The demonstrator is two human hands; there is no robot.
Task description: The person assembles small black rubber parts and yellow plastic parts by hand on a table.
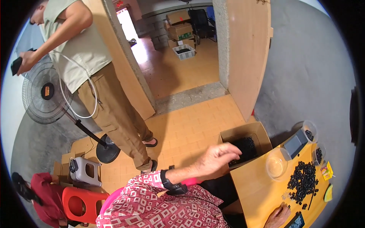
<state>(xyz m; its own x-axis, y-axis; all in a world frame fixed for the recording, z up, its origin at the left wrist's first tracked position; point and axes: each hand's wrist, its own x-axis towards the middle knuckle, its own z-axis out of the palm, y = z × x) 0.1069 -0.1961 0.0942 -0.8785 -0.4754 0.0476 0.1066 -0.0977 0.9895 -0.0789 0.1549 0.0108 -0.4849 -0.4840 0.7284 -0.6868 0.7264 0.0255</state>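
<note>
My left hand [218, 157] reaches out over a cardboard box [262, 133] beside the table, its fingers loosely bent with nothing visible in them. Inside the box lies a mass of small black pieces [246, 147]. On the yellow table [254, 186], my right hand [278, 217] rests low with its fingertips on the surface, next to a few loose black pieces. A heap of small black parts [302, 182] spreads just beyond it. Beside that hand, a dark device with a lit screen [296, 221] is cut by the table's near edge.
A clear round tub [276, 163], a grey tray [294, 144] and small tubs with black pieces [318, 155] stand around the heap. A person holding a phone [17, 65] stands by a fan [47, 91]. Someone sits near a red stool [81, 205]. An open door [245, 53] stands beyond.
</note>
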